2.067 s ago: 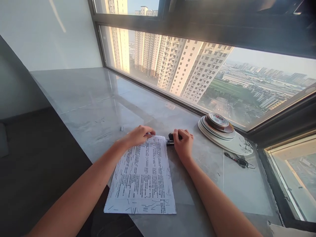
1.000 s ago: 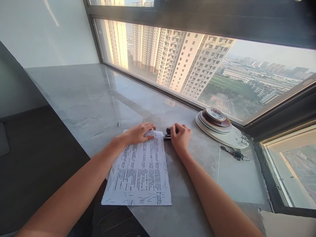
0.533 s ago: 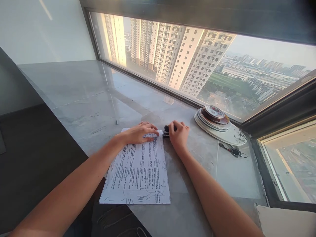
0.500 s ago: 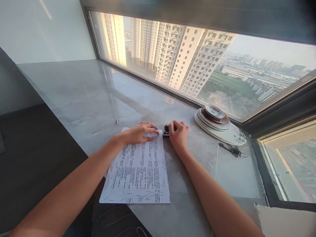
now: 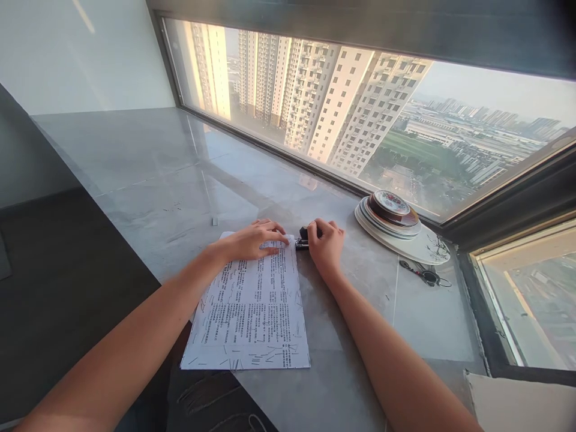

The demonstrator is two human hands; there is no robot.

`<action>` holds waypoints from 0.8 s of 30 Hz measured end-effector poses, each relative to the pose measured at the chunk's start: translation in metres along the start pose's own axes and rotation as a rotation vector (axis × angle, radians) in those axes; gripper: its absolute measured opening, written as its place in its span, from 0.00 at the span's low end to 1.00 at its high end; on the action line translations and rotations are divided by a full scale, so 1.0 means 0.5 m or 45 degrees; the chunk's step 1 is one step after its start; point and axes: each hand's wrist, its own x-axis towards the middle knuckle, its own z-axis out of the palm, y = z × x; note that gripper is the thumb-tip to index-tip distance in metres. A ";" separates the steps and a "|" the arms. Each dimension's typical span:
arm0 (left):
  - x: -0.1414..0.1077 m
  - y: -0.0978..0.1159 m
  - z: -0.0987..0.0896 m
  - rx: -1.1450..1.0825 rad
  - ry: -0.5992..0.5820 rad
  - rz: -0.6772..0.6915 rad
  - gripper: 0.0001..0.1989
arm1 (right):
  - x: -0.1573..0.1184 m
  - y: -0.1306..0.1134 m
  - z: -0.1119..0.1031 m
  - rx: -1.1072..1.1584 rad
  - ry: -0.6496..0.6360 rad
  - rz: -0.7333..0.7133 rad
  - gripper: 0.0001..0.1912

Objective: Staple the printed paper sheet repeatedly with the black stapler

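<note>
A printed sheet of paper (image 5: 256,312) with many staples along its margins lies on the grey stone counter, its near left corner over the edge. My left hand (image 5: 258,240) rests flat on the upper part of the sheet, fingers spread and pointing right. Just past the sheet's upper right edge is a black stapler (image 5: 303,239), its jaw at the paper's margin. My right hand (image 5: 326,243) is wrapped round the stapler and hides its back part.
A stack of plates (image 5: 391,219) stands by the window at the right, with keys (image 5: 429,276) beside it. A small grey piece (image 5: 215,222) lies beyond the sheet. The counter's edge (image 5: 121,240) runs diagonally at the left.
</note>
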 end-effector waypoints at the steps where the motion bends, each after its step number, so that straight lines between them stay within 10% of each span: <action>1: 0.000 -0.001 0.000 -0.005 0.004 0.000 0.17 | 0.000 0.000 0.000 0.001 0.000 0.001 0.18; 24: -0.002 -0.002 0.000 -0.063 -0.001 -0.017 0.23 | -0.005 -0.003 0.006 -0.050 -0.025 -0.079 0.17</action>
